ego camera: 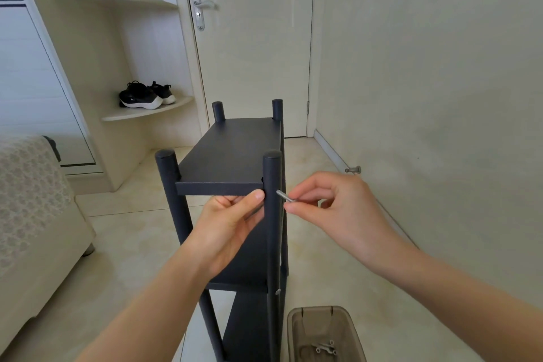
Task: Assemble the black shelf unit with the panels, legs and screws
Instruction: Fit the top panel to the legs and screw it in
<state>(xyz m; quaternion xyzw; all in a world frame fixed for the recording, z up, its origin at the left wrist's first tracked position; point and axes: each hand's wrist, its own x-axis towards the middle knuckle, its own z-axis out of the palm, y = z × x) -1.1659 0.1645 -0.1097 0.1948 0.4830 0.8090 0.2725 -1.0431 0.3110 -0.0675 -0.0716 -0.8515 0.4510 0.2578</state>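
Two hands meet at the near right corner of the black shelf unit (249,332), which stands upright on the floor. The left hand (227,223) grips the front edge of the top panel (235,150), thumb on the edge, fingers curled beneath. The right hand (332,206) pinches a silver screw (285,196), its tip aimed at the near right leg (271,229) from three o'clock; whether it touches I cannot tell. The step looks like fixing the top panel to this leg. Next, the tip must find the leg's hole squarely while the panel is held level. At the unit's five o'clock, a clear bin (293,320) holds spare screws (324,347).
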